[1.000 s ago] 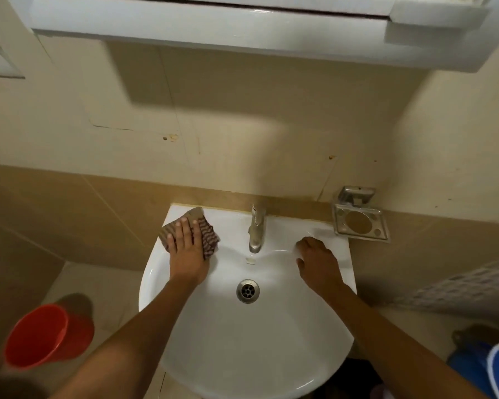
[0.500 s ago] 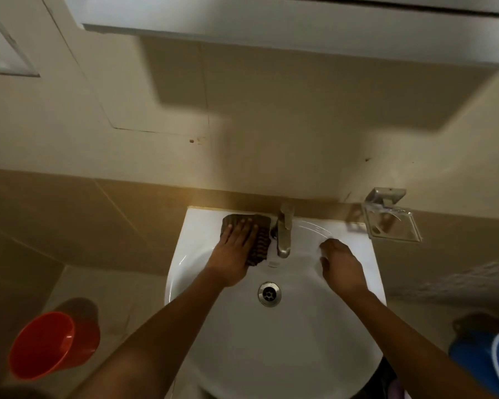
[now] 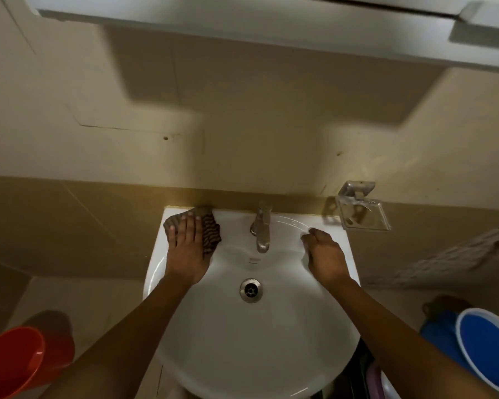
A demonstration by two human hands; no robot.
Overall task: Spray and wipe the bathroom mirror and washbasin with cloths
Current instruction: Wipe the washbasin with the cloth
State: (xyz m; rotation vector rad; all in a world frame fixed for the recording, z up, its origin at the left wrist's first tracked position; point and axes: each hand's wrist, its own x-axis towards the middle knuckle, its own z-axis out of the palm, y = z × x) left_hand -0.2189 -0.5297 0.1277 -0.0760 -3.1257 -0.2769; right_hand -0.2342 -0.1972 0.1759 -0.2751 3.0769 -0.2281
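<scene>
Under the flat, spread left hand (image 3: 186, 249), a striped cloth (image 3: 211, 231) lies pressed on the washbasin (image 3: 242, 347) ledge, ten o'clock from the tap (image 3: 261, 227). Soft and limp, it probably bunches; palm pressure suits it. Right hand (image 3: 326, 256), loosely curled and holding nothing, rests at three o'clock.

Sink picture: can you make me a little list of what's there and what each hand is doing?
sink: white, round bowl, against the wall
tap: metal, back middle
drain: metal, uncovered
cloth: striped, back left corner of the sink
left hand: flat on the cloth
right hand: on the sink's right side, holding nothing
soap dish: on the wall, right
buckets: red left, blue right
</scene>
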